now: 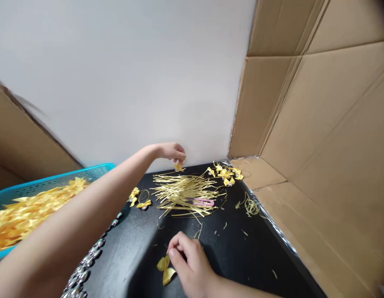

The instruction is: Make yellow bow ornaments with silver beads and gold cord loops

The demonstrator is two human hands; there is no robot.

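Note:
My left hand (pixel 173 152) reaches far across the black table (pixel 241 256) with its fingers pinched on a small yellow bow (pixel 179 167), just above a heap of gold wire ties (pixel 184 193). My right hand (pixel 192 265) rests near the table's front edge, its fingers curled and pressing on a yellow ribbon piece (pixel 166 270). Finished yellow bows (pixel 226 173) lie at the back by the cardboard. Two more bows (pixel 138 198) lie left of the ties.
A turquoise basket (pixel 49 179) full of yellow ribbon pieces stands at the left. A row of shiny metal beads (pixel 86 263) runs along the table's left edge. Pink scissors (pixel 204 202) lie in the ties. Cardboard walls (pixel 319 124) rise at right; a white wall stands behind.

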